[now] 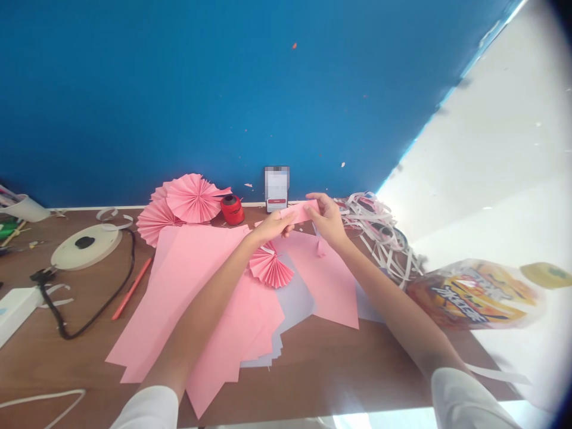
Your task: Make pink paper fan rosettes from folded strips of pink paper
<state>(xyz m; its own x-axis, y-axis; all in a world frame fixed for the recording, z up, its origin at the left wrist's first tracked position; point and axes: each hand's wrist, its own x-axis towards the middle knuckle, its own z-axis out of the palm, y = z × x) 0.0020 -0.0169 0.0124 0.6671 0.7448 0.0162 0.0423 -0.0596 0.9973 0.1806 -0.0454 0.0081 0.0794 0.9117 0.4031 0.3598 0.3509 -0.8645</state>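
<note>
My left hand (276, 226) and my right hand (328, 220) are raised over the table, both closed on a narrow pink paper strip (302, 211) stretched between them. The left grips one end; the right pinches the other between thumb and fingers. Just below the left hand lies a small pleated pink paper fan (271, 269). Pink paper sheets (192, 268) are spread under my left forearm, and another pink sheet (328, 277) lies below my right hand over pale lilac paper (292, 298).
Pleated pink rosettes (196, 199) lean at the blue wall beside a red tape roll (232, 210). A phone (277, 189) stands upright behind my hands. White paper strips (379, 229) and a bottle (482, 293) lie right. Leftward are a red pen (131, 289) and a black cable (107, 310).
</note>
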